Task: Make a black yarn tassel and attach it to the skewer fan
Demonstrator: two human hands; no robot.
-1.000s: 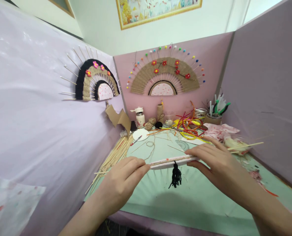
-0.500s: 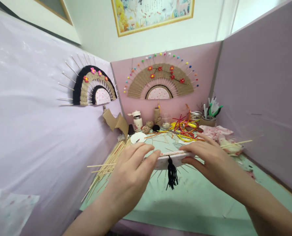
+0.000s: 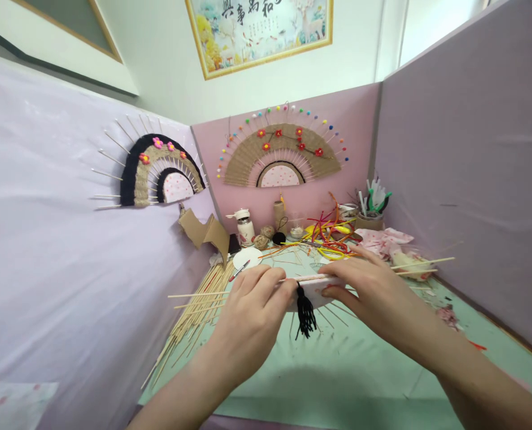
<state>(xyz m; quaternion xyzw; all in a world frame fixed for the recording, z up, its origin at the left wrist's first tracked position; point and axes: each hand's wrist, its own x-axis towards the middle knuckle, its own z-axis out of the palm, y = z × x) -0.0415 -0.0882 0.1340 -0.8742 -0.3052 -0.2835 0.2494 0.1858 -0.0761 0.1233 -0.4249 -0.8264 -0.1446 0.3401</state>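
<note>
Between my hands is a fan (image 3: 316, 294) with a pale, dotted half-round base and thin sticks spreading out from it. Its straight edge faces up, and the sticks point down and out to both sides. My left hand (image 3: 257, 310) pinches the base at its left end. My right hand (image 3: 360, 283) grips the right end, thumb below and fingers above. From the middle of the straight edge hangs a black tassel (image 3: 306, 313). My fingers hide both ends of the base.
A bundle of thin sticks (image 3: 189, 322) lies left on the green table (image 3: 338, 370). Behind stand a white bottle (image 3: 245, 230), twine balls (image 3: 261, 241), coloured pipe cleaners (image 3: 333, 233) and a tool pot (image 3: 369, 221). Two finished fans (image 3: 241, 161) hang on the panels.
The fan and both hands sit slightly further left in view, and the tassel has swung to a slant. My view has tilted and shifted a little. Both hands keep their hold.
</note>
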